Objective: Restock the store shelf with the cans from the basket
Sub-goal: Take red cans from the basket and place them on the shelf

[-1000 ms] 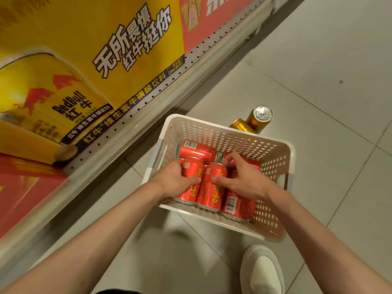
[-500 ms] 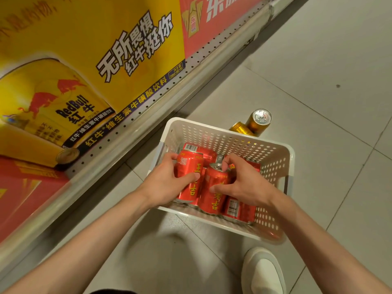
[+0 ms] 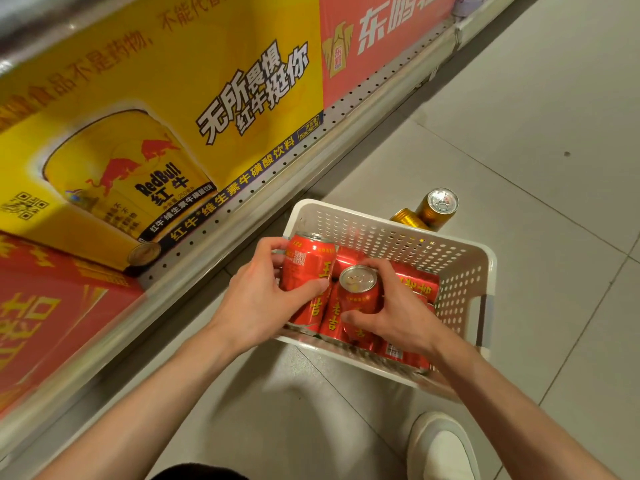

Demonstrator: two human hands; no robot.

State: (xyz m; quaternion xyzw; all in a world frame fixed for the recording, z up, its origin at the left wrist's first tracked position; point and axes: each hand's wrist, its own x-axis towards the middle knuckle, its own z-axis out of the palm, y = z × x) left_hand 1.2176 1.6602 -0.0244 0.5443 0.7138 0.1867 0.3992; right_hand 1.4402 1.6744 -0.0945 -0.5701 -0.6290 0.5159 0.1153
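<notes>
Store shelf (image 3: 242, 216), far left and running diagonally to upper right: pale metal base rail with a perforated strip, fronted by printed panels — a red panel (image 3: 52, 317) at lower left, a yellow Red Bull panel (image 3: 166, 109) with a drawn can in the middle, a red-orange panel (image 3: 377, 39) at upper right. Left hand (image 3: 256, 303): fingers and thumb wrapped round a red can (image 3: 304, 271), gripping its side; the can is tilted, top toward the shelf, raised at the near-left corner of the basket. Second red can (image 3: 358, 299), just beside the first and touching it or nearly so: silver top with pull tab facing the camera, pinched by the right hand (image 3: 398, 317), thumb on the near side and fingers curled over the far side. White perforated plastic basket (image 3: 460, 271): on the grey tiled floor (image 3: 519, 116) just in front of the shelf rail, with a slot handle on its right wall. Further red cans (image 3: 415, 282): lying on their sides inside the basket, beneath and to the right of both hands; count not readable. Two gold cans (image 3: 436, 209): on the floor just beyond the basket's far rim, one showing its silver top, the other mostly hidden. White shoe (image 3: 443, 448): lower right, on the floor near the basket's near edge.
</notes>
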